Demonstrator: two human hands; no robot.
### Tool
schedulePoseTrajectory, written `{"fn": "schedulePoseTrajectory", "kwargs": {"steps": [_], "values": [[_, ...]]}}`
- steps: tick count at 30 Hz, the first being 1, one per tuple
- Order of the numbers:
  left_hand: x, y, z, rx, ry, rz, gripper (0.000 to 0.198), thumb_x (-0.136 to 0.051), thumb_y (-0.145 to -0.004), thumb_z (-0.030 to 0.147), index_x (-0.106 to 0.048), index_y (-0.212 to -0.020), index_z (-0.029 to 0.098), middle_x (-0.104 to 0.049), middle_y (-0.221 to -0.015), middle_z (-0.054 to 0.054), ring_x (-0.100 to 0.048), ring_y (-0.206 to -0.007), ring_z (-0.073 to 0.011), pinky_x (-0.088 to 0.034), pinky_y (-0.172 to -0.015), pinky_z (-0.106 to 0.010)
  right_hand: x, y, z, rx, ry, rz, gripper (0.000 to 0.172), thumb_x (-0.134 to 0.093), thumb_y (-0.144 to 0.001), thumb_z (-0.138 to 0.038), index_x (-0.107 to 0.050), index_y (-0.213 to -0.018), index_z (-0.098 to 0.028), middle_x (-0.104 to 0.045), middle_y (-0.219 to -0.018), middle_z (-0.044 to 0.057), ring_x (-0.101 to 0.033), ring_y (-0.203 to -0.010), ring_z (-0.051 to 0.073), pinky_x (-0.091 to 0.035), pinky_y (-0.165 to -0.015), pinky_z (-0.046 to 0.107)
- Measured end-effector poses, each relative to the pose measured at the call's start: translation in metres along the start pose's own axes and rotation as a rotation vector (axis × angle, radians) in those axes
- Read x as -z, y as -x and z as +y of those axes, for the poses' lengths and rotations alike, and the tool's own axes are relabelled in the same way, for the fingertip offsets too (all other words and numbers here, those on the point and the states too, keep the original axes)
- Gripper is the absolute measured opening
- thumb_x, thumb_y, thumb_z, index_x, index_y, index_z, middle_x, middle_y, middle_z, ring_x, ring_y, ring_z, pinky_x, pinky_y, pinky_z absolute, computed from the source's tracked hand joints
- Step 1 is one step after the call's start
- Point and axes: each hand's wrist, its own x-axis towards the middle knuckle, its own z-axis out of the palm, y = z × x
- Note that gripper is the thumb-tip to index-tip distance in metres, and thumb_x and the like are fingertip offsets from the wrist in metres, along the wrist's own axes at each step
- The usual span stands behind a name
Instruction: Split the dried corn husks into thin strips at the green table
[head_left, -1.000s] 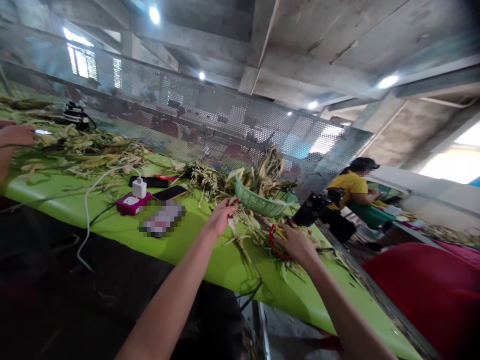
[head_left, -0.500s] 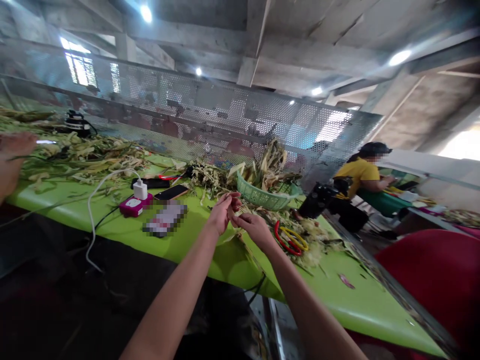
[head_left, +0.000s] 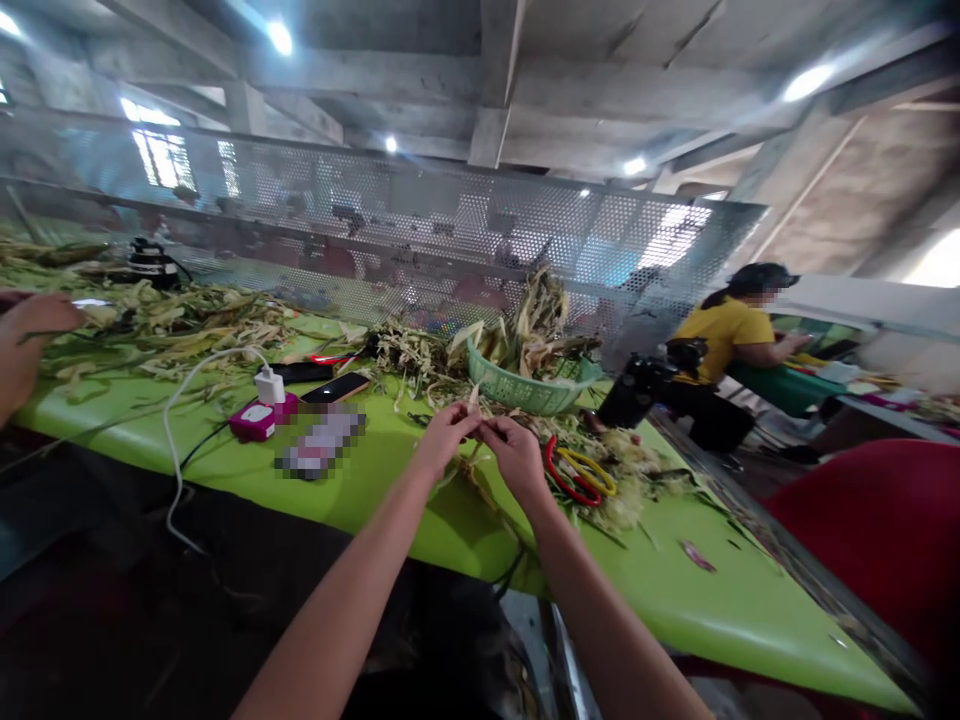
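Observation:
My left hand (head_left: 448, 434) and my right hand (head_left: 517, 452) meet over the green table, fingers pinched together. A pale strip of dried husk (head_left: 474, 398) sticks up from between the fingertips; both hands seem to grip it, though its lower part is hidden. Just beyond them stands a light green basket (head_left: 525, 388), heaped with dried husks (head_left: 541, 305). Beside my right hand lie scissors with red (head_left: 559, 475) and yellow handle loops (head_left: 589, 470), on pale plant fibres (head_left: 626, 500). Below my hands a thin dry stalk trails toward the table edge.
Left of my hands are a dark phone (head_left: 336, 388), a blurred-out item (head_left: 322, 440) and a magenta power block (head_left: 259, 418) with a white charger (head_left: 270, 385) and cable. Loose husks (head_left: 187, 325) cover the far left. A co-worker's hand (head_left: 37, 330) shows there; another person (head_left: 724, 345) sits right.
My left hand has turned and closed toward the right fingertips, and the husk strip now points up between them. The view has shifted slightly.

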Motion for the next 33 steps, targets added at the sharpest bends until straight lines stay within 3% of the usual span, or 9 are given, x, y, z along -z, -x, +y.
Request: {"fn": "schedulePoseTrajectory", "kwargs": {"steps": [5,12,16,25,28,33], "values": [[0.003,0.001,-0.002,-0.003,-0.008,0.135,0.028,-0.072,-0.067,0.042,-0.064,-0.074,0.015,-0.060,-0.066,-0.001,-0.049,-0.058,-0.0101,-0.037,-0.059,-0.024,0.003,0.005,-0.005,0.018,-0.113,-0.093,0.031,-0.059,-0.080,-0.046,-0.068,-0.085,-0.016,-0.068,-0.078,0.005,-0.058,-0.070,0.018,-0.046,-0.065,0.028],[0.007,-0.001,-0.006,0.032,-0.002,0.213,0.025,-0.072,-0.066,0.037,-0.062,-0.070,0.015,-0.056,-0.057,0.001,-0.045,-0.052,-0.0084,-0.035,-0.054,-0.023,0.008,0.011,-0.015,0.092,-0.098,-0.043,0.029,-0.065,-0.076,-0.031,-0.065,-0.103,-0.019,-0.068,-0.088,0.005,-0.053,-0.064,0.014,-0.043,-0.061,0.026],[0.008,-0.001,-0.009,0.046,0.010,0.196,0.024,-0.075,-0.064,0.035,-0.064,-0.067,0.015,-0.057,-0.056,0.001,-0.046,-0.053,-0.0089,-0.036,-0.055,-0.023,0.007,0.009,-0.014,0.155,-0.003,-0.079,0.017,-0.065,-0.078,-0.028,-0.069,-0.091,-0.020,-0.069,-0.087,0.005,-0.055,-0.067,0.016,-0.044,-0.064,0.028],[0.011,0.009,-0.007,0.121,0.260,0.049,0.032,-0.078,-0.063,0.030,-0.065,-0.087,0.014,-0.062,-0.071,-0.002,-0.053,-0.060,-0.0075,-0.043,-0.063,-0.022,0.007,0.009,-0.009,0.166,0.011,0.062,0.021,-0.064,-0.080,-0.039,-0.070,-0.084,-0.020,-0.069,-0.080,0.005,-0.058,-0.067,0.017,-0.046,-0.064,0.029],[0.013,0.010,-0.009,0.187,0.302,0.034,0.030,-0.078,-0.062,0.031,-0.062,-0.080,0.014,-0.061,-0.068,-0.002,-0.054,-0.059,-0.0081,-0.044,-0.061,-0.022,0.008,0.009,-0.009,0.197,-0.009,0.053,0.017,-0.064,-0.080,-0.036,-0.071,-0.083,-0.020,-0.069,-0.081,0.005,-0.061,-0.072,0.019,-0.048,-0.070,0.031],[0.015,0.011,-0.010,0.203,0.176,0.009,0.028,-0.073,-0.067,0.039,-0.058,-0.071,0.016,-0.058,-0.063,-0.001,-0.054,-0.056,-0.0098,-0.041,-0.053,-0.022,0.008,0.011,-0.010,0.194,-0.016,0.043,0.016,-0.064,-0.080,-0.035,-0.070,-0.084,-0.020,-0.070,-0.083,0.006,-0.064,-0.079,0.021,-0.050,-0.077,0.034]]}}
